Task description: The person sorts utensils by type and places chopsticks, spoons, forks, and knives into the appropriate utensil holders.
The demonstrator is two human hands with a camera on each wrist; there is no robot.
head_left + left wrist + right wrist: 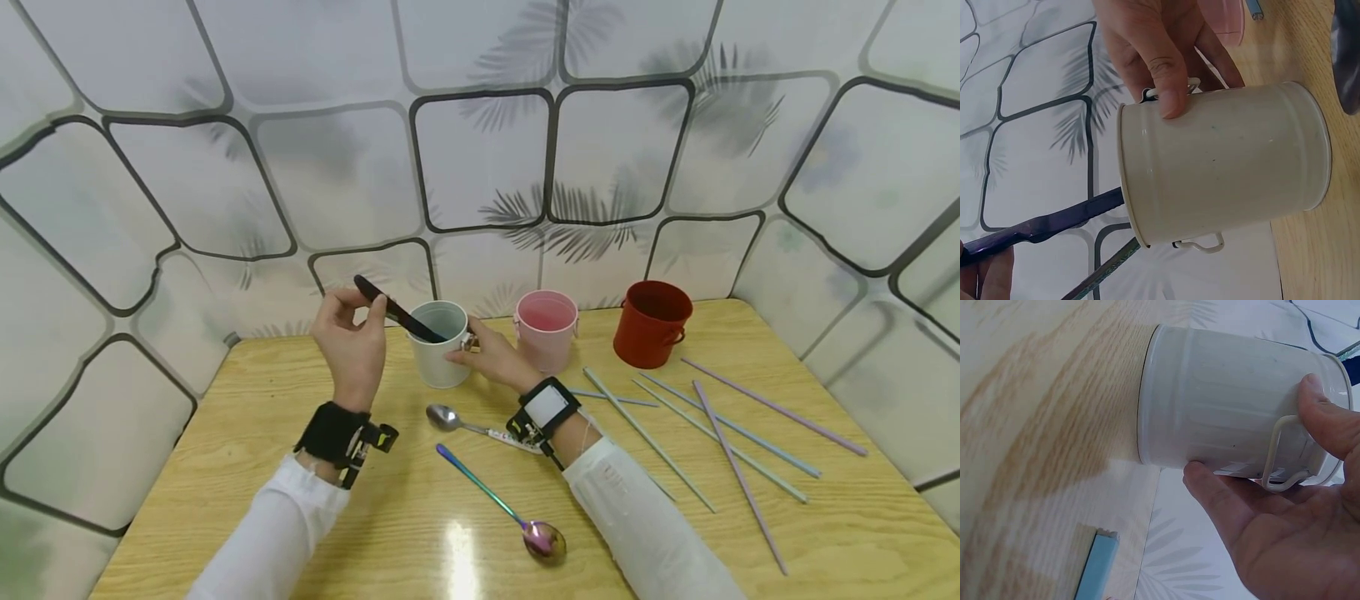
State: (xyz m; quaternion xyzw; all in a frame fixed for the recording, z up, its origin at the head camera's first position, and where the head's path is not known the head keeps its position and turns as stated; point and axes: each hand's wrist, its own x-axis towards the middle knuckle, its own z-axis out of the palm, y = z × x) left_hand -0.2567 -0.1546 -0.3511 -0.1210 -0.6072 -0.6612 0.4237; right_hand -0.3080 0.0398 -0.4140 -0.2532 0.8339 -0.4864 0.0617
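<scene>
My left hand (358,346) pinches the upper end of a long dark utensil (405,318), which slants down into a small white pail (437,367). The utensil's lower end is hidden inside, so I cannot tell its kind. In the left wrist view its handle (1054,225) looks dark purple-blue, and a thin speckled greenish strip (1107,265) also comes out past the rim. On the pail's right side my right hand (495,358) grips its wall by the small wire ear (1272,450), thumb near the rim and fingers beneath.
A pink pail (546,346) and a red pail (651,337) stand to the right along the patterned backdrop. Nearer lie a silver spoon (444,417) with a printed handle and a rainbow-coloured spoon (543,542). Several pastel sticks (738,475) are scattered on the right side.
</scene>
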